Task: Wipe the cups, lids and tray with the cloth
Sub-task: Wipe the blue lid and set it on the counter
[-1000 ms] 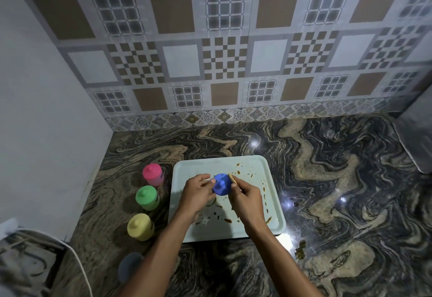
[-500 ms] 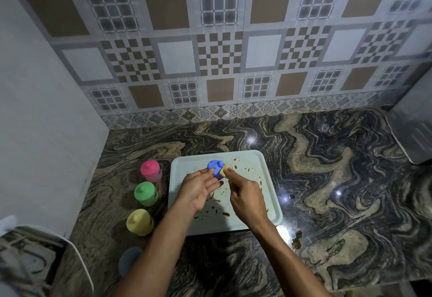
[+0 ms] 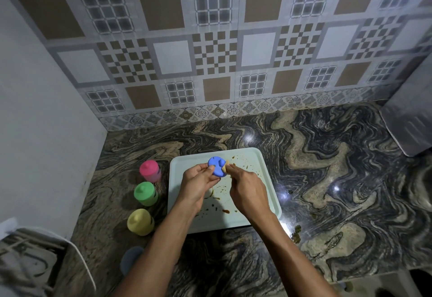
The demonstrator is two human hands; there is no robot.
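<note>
Holding blue lid point(image 3: 217, 166) in left hand point(image 3: 198, 183) fingers over stained tray point(image 3: 268, 180); right hand point(image 3: 247, 188) pinches yellowish cloth point(image 3: 225, 166) against it.

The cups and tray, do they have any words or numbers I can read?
No words, numbers or labels can be read anywhere.
Pink lidded plastic cup, green lidded plastic cup, yellow lidded plastic cup: plain.
Round blue lid in the left hand, pale cloth in the right hand: no print.
Pale green tray: only brown stains.
Tiled wall: only patterns.
</note>
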